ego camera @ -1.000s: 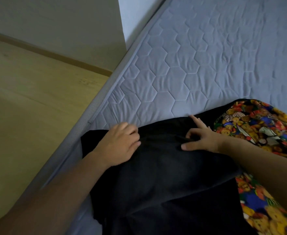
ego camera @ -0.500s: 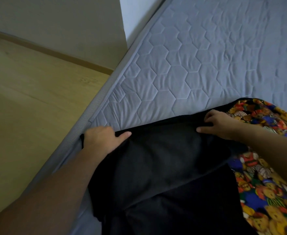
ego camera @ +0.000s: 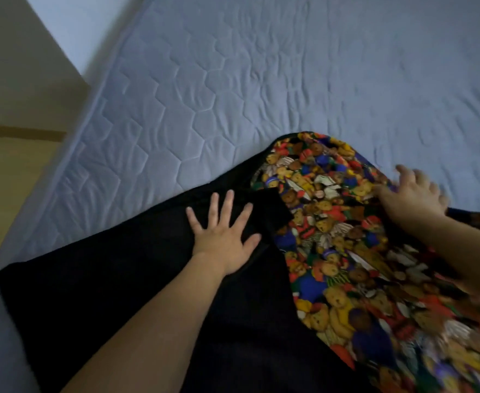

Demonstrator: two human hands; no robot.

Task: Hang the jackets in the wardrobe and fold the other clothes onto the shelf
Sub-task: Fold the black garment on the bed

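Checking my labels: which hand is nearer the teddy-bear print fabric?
Right. The right hand rests on the teddy-bear print fabric; the left hand lies flat on the black garment beside it.

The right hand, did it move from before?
Yes. The right hand left the black cloth and slid rightward onto the teddy-bear fabric.

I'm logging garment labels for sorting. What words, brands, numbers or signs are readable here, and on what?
None readable.
Black garment: no tag, label or print visible.
Teddy-bear print fabric: pictures of bears only, partly motion-blurred; no lettering can be made out.
Quilted mattress: stitched hexagon pattern, no text.
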